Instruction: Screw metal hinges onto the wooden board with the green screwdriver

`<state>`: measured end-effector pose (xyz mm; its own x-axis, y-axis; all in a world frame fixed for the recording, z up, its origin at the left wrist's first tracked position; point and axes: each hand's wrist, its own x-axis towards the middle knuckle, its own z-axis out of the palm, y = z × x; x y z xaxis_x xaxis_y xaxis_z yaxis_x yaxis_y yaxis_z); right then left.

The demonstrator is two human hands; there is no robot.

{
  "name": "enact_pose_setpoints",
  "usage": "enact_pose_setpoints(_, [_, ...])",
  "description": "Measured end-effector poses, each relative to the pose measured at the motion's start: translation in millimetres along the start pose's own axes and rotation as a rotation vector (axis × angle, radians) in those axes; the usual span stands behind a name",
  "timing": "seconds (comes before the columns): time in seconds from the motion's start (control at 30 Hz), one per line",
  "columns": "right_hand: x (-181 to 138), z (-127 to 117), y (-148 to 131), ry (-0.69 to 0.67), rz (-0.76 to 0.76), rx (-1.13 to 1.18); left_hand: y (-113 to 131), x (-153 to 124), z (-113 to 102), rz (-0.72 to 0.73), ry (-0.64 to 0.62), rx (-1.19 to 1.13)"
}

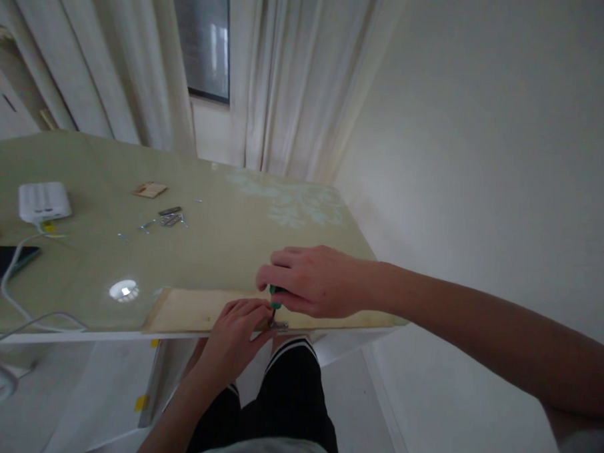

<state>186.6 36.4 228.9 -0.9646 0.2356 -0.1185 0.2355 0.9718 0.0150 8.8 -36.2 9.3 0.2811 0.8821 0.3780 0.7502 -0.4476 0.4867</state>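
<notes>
My right hand (312,280) is closed around the green handle of a screwdriver (275,299), which points down. Its tip meets a small metal hinge-like piece (279,326) at the front edge of a pale wooden board (185,308). From the left, my left hand (240,327) lies over the board's edge, fingers curled and thumb reaching the metal piece. Thumb and forefinger close in beside the screwdriver's tip, steadying the metal piece there. Any screw under the tip is too small to make out.
On the green-topped table (221,250) lie several screws and metal pieces (171,218), a small wooden piece (150,190), a white power bank (43,202) with a cable (12,267), and a dark phone (3,263). A wall (485,161) stands at the right, curtains (298,79) behind.
</notes>
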Motion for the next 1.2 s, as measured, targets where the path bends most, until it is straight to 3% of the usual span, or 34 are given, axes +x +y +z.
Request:
enact_pose_setpoints(0.07, [0,2,0,0.006,0.062,0.027,1,0,0,-0.001,0.004,0.001])
enact_pose_setpoints(0.2, [3,4,-1,-0.047,0.391,-0.084,1,-1,1,0.018,0.015,-0.012])
enact_pose_setpoints(0.27, [2,2,-1,-0.065,0.339,-0.079,1,-2,2,0.011,0.019,-0.018])
enact_pose_setpoints(0.4, [-1,-4,-4,-0.051,0.06,-0.008,1,-2,1,-0.012,0.016,-0.02])
enact_pose_setpoints(0.6, [4,0,-6,-0.079,0.397,-0.077,1,3,-2,-0.014,-0.011,-0.078])
enact_pose_setpoints(0.77, [3,-4,0,-0.016,0.067,0.121,2,4,0,-0.02,-0.011,-0.043])
enact_pose_setpoints(0.97, [6,-6,-5,-0.109,0.376,-0.08,6,3,3,-0.007,0.036,-0.014])
enact_pose_setpoints(1.13, [4,-5,-4,-0.027,0.026,0.013,6,2,4,-0.027,0.05,0.004])
enact_pose_setpoints(1.2, [5,-7,-4,-0.038,0.069,-0.023,4,1,3,-0.018,0.04,-0.014])
